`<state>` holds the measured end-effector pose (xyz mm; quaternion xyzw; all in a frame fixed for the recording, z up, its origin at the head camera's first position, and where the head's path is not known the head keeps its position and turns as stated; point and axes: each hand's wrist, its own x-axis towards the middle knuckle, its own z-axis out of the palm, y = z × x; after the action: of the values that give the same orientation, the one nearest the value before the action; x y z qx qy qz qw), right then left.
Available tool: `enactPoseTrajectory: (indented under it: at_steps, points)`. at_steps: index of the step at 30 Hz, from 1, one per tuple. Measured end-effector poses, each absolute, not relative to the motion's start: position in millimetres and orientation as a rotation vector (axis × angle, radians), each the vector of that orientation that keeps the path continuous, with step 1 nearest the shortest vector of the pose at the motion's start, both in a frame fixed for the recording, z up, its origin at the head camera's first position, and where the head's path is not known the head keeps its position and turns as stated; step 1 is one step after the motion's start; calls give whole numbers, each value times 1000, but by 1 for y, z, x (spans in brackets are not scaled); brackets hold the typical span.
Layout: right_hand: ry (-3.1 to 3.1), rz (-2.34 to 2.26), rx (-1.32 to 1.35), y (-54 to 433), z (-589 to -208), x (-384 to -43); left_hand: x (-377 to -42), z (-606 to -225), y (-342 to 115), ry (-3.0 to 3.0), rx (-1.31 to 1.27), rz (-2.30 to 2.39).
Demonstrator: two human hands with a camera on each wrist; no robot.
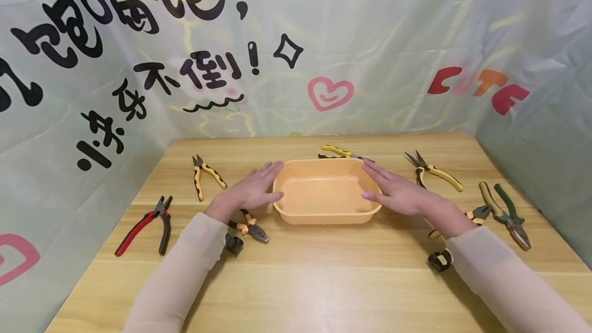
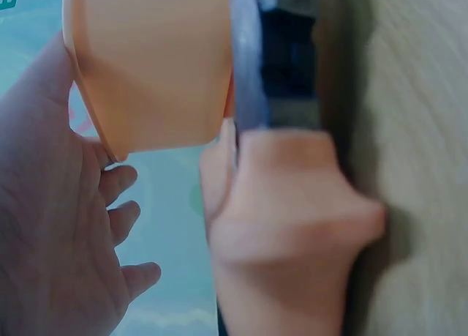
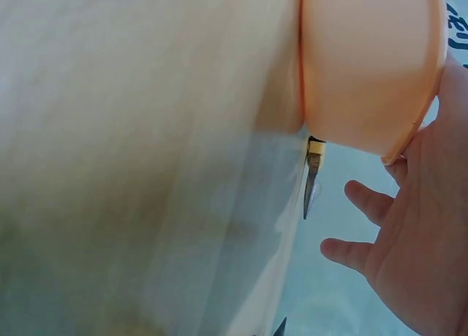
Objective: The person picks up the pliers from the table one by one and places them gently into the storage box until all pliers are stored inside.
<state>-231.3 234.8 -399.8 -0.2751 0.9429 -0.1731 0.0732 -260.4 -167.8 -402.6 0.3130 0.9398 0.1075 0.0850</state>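
Note:
An orange plastic basin (image 1: 327, 197) sits on the table between both hands. My left hand (image 1: 256, 188) touches the left end of its rim with extended fingers, the thumb lying near the front corner. At the opposite end my right hand (image 1: 400, 192) rests against the rim in the same way, fingers straight. Both wrist views show the hands against the basin's rim (image 2: 150, 65), with the other fingers spread loosely. Beneath my left wrist lie orange-and-black pliers (image 1: 253, 229), partly covered; their blurred handle (image 2: 285, 219) looms in the left wrist view. Pliers (image 1: 480, 213) are partly hidden by my right forearm.
Red-and-black pliers (image 1: 159, 215) and yellow-and-black pliers (image 1: 198, 174) lie at the left. Behind the basin are yellow-handled pliers (image 1: 339, 150). Long-nose pliers (image 1: 444, 174) and green-and-yellow pliers (image 1: 513, 222) lie at the right. A printed cloth (image 1: 393, 40) encloses the table's back and sides.

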Motion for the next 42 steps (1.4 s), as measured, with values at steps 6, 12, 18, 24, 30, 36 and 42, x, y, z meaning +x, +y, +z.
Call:
enactPoseTrajectory:
  at_steps: [6,12,18,24,30,36,42]
  points:
    - [2803,-577,-801,235,-400,-229,-254,-402,-168,2827,888,299]
    - [2799,-639,-783,238,-401,-222,-244,-397,-166,2871,907,265]
    - [2809,-655,-822,239,-400,-214,-237,-396,-169,2887,958,296]
    - [2833,-619,-856,237,-399,-206,-230,-398,-172,2904,1013,337]
    - [2889,-504,-877,235,-400,-202,-223,-399,-171,2899,1041,343]
    - [2929,-442,-904,234,-399,-199,-218,-400,-168,2927,1062,307]
    - [2942,-431,-892,234,-400,-197,-216,-401,-165,2924,1039,289]
